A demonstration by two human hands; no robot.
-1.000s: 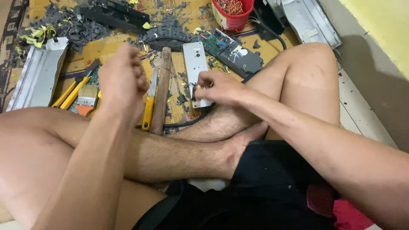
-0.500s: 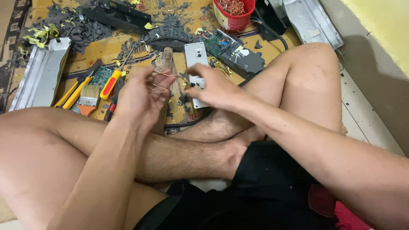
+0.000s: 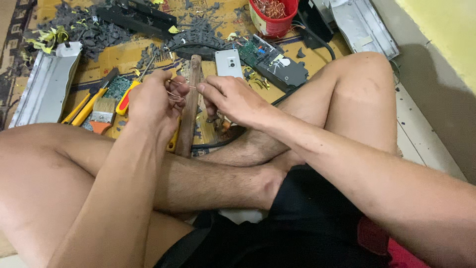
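I sit cross-legged on the floor. My left hand (image 3: 156, 99) and my right hand (image 3: 230, 99) meet just above my shins. Both pinch a thin copper wire (image 3: 179, 85) that runs between the fingertips, with small loops of it hanging by my left fingers. Under the hands lies a wooden handle (image 3: 191, 116), pointing away from me. A white rectangular plastic part (image 3: 229, 62) lies just beyond my right hand.
A paintbrush (image 3: 101, 114), yellow-handled tools (image 3: 84, 106) and a red-and-yellow screwdriver (image 3: 126, 99) lie at the left. A metal channel (image 3: 44, 89) is at far left. A red bucket (image 3: 271, 17) of copper scrap, a circuit board (image 3: 270, 62), black plastic shards and a black cable (image 3: 292, 94) lie beyond.
My right hand left the white part on the floor and came up to meet the left hand. Both hands now hold the wire between them.
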